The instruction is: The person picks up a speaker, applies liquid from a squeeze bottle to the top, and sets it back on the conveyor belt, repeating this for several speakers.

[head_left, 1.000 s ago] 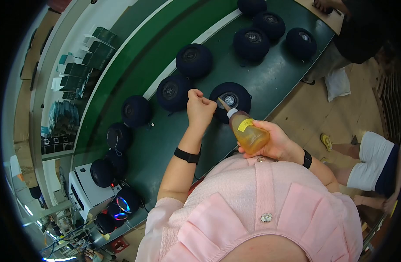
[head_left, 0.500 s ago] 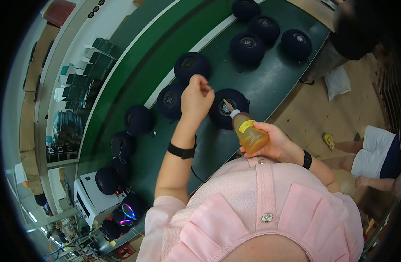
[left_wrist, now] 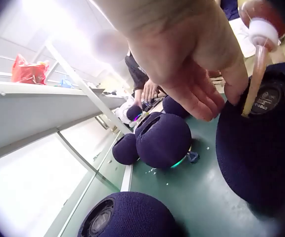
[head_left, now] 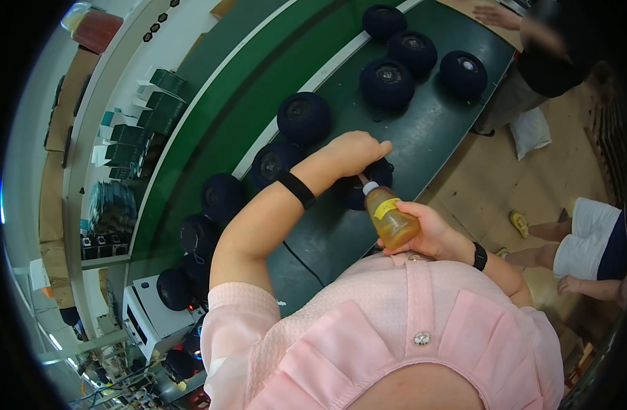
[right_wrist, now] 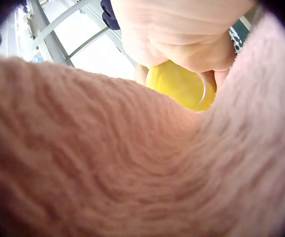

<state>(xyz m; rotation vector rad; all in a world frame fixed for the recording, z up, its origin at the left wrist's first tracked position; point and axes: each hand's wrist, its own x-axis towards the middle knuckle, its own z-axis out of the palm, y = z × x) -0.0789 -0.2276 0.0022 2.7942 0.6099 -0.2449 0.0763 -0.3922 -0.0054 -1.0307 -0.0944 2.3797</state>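
My right hand (head_left: 433, 229) grips a squeeze bottle (head_left: 393, 229) of amber liquid with a yellow label and white collar. Its long nozzle (left_wrist: 258, 81) points down at the round dark end panel (left_wrist: 269, 100) of a navy fabric-covered ball-shaped speaker (left_wrist: 248, 158). My left hand (head_left: 358, 152) reaches across this speaker and covers much of it in the head view. Seen from the left wrist, the left fingers (left_wrist: 201, 101) are loosely bent with nothing visible in them, fingertips close to the speaker's edge. The right wrist view shows the yellow bottle base (right_wrist: 177, 86) under my right hand.
More round speakers (head_left: 304, 117) stand along the green bench (head_left: 423, 130), several at its far end. A white box-shaped machine (head_left: 153, 311) is at the left, near shelves with dark green boxes (head_left: 164, 109). Another person (head_left: 552, 65) is at the far right end.
My left hand has moved right, from beside the speaker to over it, and now hides much of it. My right hand holds the bottle in nearly the same place.
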